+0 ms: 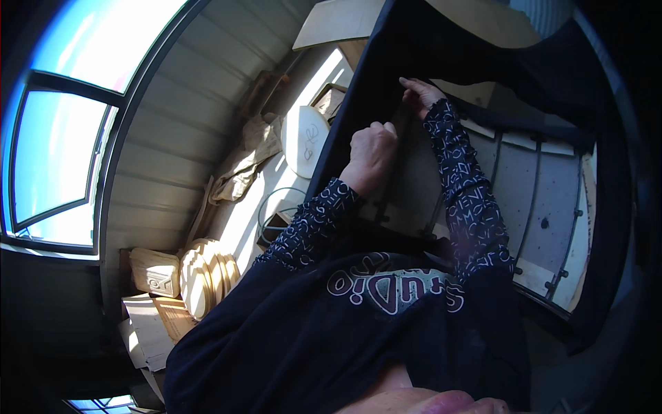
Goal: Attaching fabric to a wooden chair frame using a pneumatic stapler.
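Across the right half of the view stretches a large upholstery frame [545, 200], a pale board backing crossed by thin dark metal rods, with dark navy fabric [552, 76] draped over its upper edge and down its left side. It looks stiff and bulky, probably awkward rather than heavy, while the cloth is soft and limp and would best be taken at its edge, close to where it meets the board. Beyond the frame's left side, a corrugated metal wall [172, 138] runs beneath a big window [55, 152]. On the sunlit surface below lie crumpled tan cloth [241, 165], a white rounded panel [303, 138], a loop of wire [276, 207] and a row of cut wooden shapes [203, 272].

Both patterned sleeves reach up to the frame's left edge. The left hand [372, 155] is curled into a loose fist against the fabric edge; whether it pinches the cloth I cannot tell. The right hand [420, 93] lies just above it, fingers [408, 83] extended and close together, pressing flat on the fabric at the board's edge.
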The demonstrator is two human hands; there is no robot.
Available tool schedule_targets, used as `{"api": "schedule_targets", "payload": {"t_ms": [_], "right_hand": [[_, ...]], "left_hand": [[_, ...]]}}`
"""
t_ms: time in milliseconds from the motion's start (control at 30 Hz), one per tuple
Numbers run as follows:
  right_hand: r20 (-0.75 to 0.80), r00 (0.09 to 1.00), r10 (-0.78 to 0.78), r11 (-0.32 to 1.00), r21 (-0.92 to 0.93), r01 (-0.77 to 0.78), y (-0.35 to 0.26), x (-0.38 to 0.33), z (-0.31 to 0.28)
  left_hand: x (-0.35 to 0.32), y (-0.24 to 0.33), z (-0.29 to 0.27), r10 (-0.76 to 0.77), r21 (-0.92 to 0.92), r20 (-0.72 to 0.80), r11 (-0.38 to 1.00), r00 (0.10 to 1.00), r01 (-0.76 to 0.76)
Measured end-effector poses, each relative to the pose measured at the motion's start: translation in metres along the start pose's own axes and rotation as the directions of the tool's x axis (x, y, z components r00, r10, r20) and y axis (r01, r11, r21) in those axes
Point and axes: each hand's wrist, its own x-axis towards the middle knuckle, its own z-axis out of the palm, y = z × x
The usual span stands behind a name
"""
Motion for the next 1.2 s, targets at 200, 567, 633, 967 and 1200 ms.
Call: {"api": "schedule_targets", "payload": {"t_ms": [200,567,633,967,1200], "right_hand": [[-0.003,0.999,-0.052,0.906,-0.421,0.046,0.009,0.013,0.051],[-0.005,1.0,0.031,0.924,-0.382,-0.03,0.028,0.015,0.061],[-0.079,0.996,-0.051,0.857,-0.515,0.003,0.033,0.019,0.064],[-0.041,0.99,-0.131,0.71,-0.701,0.065,0.041,0.014,0.063],[-0.002,0.998,-0.063,0.837,-0.545,0.052,0.078,0.014,0.051]], "left_hand": [[-0.001,-0.032,0.002,-0.053,0.09,0.003,0.995,0.999,0.052],[-0.003,-0.032,-0.01,-0.104,0.114,0.07,0.989,0.992,0.096],[-0.005,-0.032,-0.011,-0.1,0.093,0.089,0.991,0.991,0.092],[-0.121,-0.102,-0.128,-0.257,-0.944,0.036,0.309,0.966,0.118],[-0.343,-0.278,0.051,-0.829,-0.207,0.078,0.53,0.554,0.822]]}}
